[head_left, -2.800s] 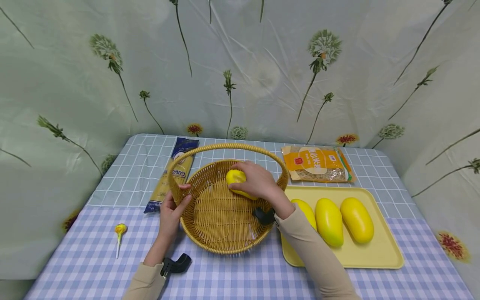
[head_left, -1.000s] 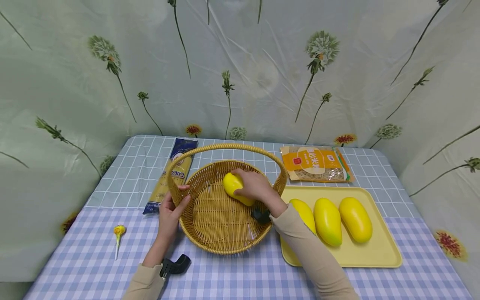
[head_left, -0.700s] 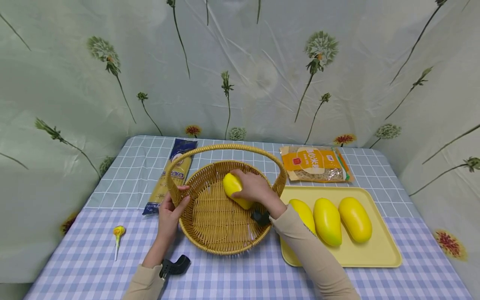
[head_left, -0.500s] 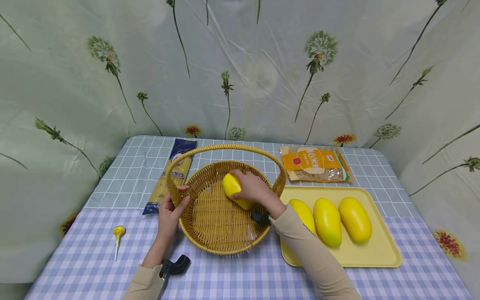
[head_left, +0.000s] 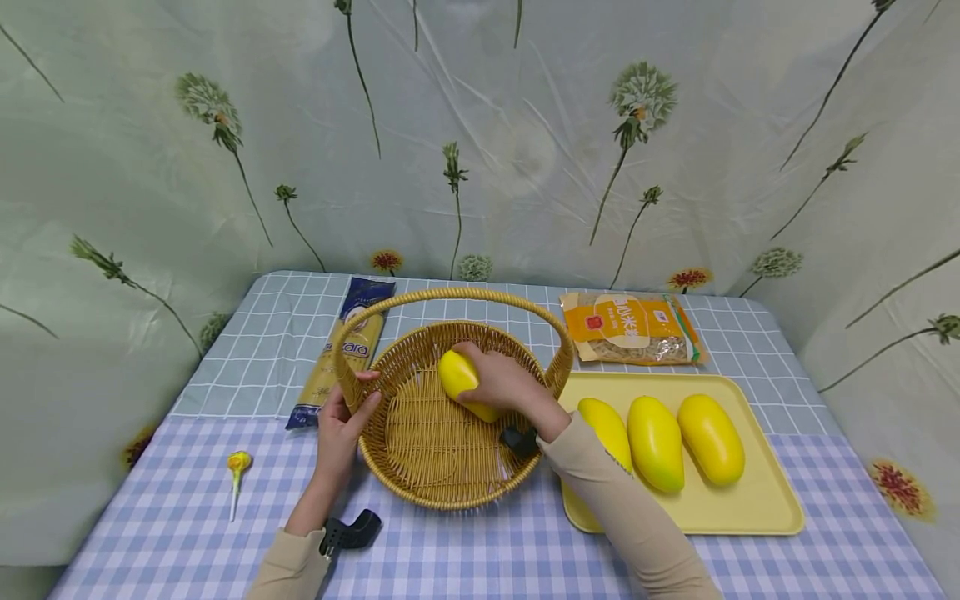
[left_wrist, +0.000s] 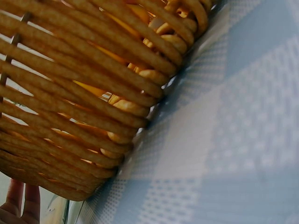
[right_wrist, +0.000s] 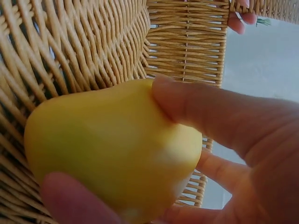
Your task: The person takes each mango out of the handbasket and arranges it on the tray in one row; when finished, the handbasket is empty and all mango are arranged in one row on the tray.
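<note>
A round wicker basket [head_left: 442, 450] with a tall arched handle stands mid-table. My left hand [head_left: 341, 433] grips its left side where the handle meets the rim, thumb on the inner side. In the left wrist view, fingertips [left_wrist: 24, 200] show under the basket's woven wall [left_wrist: 70, 93]. Inside the basket, toward its back right, my right hand [head_left: 506, 383] holds a yellow mango [head_left: 457, 375]. The right wrist view has the mango [right_wrist: 107, 144] between thumb and fingers, close against the weave; part of it is hidden by the hand.
Right of the basket, a yellow tray [head_left: 757, 508] bears three more mangoes [head_left: 656, 442]. An orange food packet [head_left: 630, 329] lies behind the tray. A blue-and-gold pasta packet [head_left: 341, 350] lies at the basket's left; a lollipop [head_left: 238, 467] is further left on the checked cloth.
Over the last few seconds, my right hand has brought the mango lower in the basket and turned it. Since half a second ago it has shifted slightly left. My left hand keeps its grip.
</note>
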Demonstrator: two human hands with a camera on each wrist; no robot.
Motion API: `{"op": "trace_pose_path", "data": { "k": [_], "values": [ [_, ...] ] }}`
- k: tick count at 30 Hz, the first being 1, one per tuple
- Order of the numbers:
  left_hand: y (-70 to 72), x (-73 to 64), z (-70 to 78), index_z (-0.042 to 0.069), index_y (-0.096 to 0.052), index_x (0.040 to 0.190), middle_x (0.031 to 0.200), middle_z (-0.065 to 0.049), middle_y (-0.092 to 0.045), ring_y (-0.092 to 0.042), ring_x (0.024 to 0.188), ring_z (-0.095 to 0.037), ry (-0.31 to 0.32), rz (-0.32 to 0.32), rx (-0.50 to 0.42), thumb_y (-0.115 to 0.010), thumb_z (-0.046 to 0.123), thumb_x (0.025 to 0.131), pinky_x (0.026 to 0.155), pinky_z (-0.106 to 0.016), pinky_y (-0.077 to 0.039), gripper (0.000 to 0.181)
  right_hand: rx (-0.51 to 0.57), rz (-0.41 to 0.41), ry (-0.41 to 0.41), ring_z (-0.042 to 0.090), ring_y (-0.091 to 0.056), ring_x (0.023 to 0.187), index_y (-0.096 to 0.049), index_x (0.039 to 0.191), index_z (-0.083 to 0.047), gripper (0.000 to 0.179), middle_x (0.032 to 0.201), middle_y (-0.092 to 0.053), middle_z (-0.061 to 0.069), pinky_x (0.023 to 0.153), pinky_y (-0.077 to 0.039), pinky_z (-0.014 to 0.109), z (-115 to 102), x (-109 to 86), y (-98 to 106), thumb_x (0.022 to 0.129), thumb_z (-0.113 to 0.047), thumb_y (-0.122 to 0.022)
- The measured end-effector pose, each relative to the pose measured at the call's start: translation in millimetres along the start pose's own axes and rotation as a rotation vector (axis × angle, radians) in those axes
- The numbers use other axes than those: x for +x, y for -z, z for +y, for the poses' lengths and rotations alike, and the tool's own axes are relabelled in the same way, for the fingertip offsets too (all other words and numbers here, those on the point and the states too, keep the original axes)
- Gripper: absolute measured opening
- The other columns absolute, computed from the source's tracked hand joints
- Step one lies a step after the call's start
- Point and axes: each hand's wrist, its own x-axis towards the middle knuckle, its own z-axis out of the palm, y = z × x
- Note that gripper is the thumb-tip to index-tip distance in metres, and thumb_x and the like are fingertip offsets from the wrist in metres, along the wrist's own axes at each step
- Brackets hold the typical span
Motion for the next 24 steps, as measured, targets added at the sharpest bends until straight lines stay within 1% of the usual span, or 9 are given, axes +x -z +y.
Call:
{"op": "trace_pose_path", "data": {
  "k": [8,15,24],
  "values": [
    [0.6,-0.3,-1.3,-0.014,-0.049,0.115,0.116,-0.010,-0.061,-0.051,0.115,-0.022,-0.005,-0.007,-0.004,-0.057,-0.008,0.090,0.095,-0.027,-0.039,0.026,-0.002,-0.015,0.029,0.025,-0.057,0.088,-0.039,0.141,-0.018,0.072,0.108,-0.060,0.014,0.070,-0.048,0.036,-3.5,-2.9,-1.3,0.080,-0.024,-0.077],
    [0.7,-0.4,-1.5,-0.013,-0.049,0.115,0.116,-0.009,-0.061,-0.051,0.115,-0.022,-0.003,-0.005,-0.014,-0.057,-0.008,0.090,0.095,-0.027,-0.039,0.026,0.003,-0.057,0.023,0.023,-0.057,0.088,-0.039,0.142,-0.020,0.073,0.109,-0.060,0.012,0.071,-0.047,0.036,-8.2,-5.6,-0.5,0.080,-0.025,-0.077],
    [0.8,-0.3,-1.1,-0.014,-0.048,0.115,0.117,-0.011,-0.061,-0.051,0.115,-0.022,0.004,-0.003,-0.013,-0.057,-0.007,0.090,0.095,-0.027,-0.039,0.027,-0.023,-0.064,0.033,0.024,-0.057,0.090,-0.038,0.143,-0.019,0.074,0.110,-0.060,0.013,0.072,-0.048,0.037,-8.6,-6.3,-1.2,0.081,-0.027,-0.076]
  ]
}}
